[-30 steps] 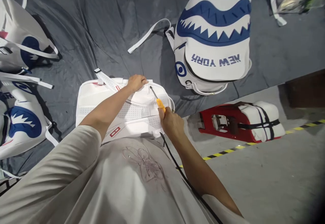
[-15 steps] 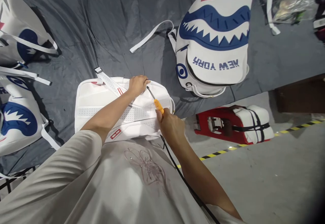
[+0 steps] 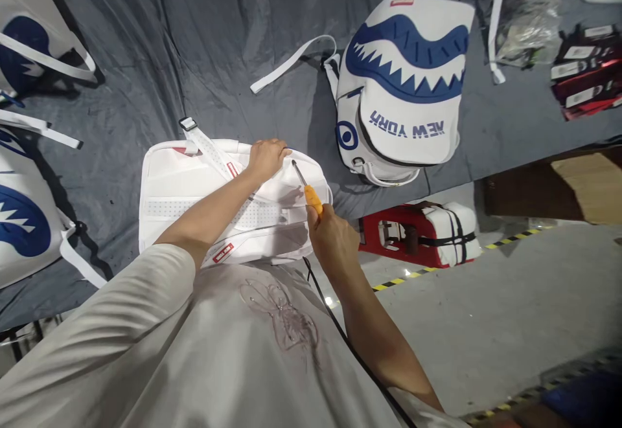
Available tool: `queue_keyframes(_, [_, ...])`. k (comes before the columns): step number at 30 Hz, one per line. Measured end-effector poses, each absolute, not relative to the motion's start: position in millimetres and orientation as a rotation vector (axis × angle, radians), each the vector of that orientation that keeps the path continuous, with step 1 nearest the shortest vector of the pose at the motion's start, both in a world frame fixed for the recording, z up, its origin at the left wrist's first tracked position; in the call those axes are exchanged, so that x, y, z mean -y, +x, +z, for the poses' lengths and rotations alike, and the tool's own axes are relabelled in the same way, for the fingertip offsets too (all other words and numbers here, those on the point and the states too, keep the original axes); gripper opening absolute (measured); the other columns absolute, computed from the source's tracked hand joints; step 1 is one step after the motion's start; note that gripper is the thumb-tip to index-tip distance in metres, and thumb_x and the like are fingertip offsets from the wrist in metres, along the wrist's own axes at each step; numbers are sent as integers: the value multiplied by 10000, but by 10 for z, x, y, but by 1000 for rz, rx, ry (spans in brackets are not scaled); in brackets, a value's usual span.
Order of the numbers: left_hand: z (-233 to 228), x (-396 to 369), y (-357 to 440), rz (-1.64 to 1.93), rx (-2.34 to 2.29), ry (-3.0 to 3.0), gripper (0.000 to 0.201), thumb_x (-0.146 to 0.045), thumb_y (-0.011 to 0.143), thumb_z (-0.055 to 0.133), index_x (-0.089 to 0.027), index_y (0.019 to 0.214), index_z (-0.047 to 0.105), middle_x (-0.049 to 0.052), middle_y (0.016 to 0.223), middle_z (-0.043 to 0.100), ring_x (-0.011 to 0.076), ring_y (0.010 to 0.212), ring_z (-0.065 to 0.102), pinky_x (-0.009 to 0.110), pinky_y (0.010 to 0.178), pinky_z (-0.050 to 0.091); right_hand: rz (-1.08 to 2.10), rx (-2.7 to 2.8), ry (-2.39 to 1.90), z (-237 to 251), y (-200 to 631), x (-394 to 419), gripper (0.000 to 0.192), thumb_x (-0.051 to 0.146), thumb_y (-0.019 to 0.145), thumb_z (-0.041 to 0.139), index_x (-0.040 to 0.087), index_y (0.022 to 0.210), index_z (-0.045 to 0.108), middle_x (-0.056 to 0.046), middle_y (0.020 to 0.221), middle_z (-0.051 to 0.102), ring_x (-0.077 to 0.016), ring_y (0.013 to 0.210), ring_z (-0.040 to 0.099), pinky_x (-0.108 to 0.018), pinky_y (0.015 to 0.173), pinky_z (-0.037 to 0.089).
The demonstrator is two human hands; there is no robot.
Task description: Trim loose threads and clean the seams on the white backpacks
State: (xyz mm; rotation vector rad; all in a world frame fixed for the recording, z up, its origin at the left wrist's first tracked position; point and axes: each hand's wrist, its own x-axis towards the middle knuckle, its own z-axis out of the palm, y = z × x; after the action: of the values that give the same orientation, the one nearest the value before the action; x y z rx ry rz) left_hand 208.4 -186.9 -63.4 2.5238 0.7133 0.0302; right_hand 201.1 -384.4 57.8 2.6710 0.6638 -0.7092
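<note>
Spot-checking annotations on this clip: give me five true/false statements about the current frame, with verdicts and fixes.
1. The right hand grips an orange-handled tool. True.
2. The left hand is on the white bag. True.
3. The orange-handled tool's tip points back at the person's shirt. False: it points away from the shirt, toward the white bag's far edge near the left hand.
4. A NEW YORK backpack lies on the gray cloth. True.
5. The teeth printed on the NEW YORK backpack are red. False: they are white, against blue.
</note>
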Motion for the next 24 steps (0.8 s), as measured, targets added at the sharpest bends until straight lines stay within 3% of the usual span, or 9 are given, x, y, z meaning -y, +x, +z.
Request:
queue_keyframes(9, [-617,1862,2049,59,-692,2521,357,-361,1032,439,-155,1079,726,129,1076,735,270,1030,669,366,901,400,-680,-696,2688,569,1984,3768,445,497,1069,264,171,1115,563,-130,878,720,-257,825,705,-276,603,347])
queue_keyframes(19, [-623,1841,2033,67,-648,2506,340,-348,1027,442,-161,1126,708,123,1136,727,265,1067,656,376,940,398,-704,-615,2722,572,2013,3740,458,507,1064,277,170,1143,577,-145,920,717,-294,886,710,-302,647,396])
queue_keyframes(24, [-609,1792,2135,-61,-570,2529,293,-405,987,515,-255,1146,711,76,1149,743,270,1077,648,414,975,393,-771,-578,2707,547,2057,3669,446,485,1067,292,156,1156,580,-150,958,723,-292,922,709,-309,687,426])
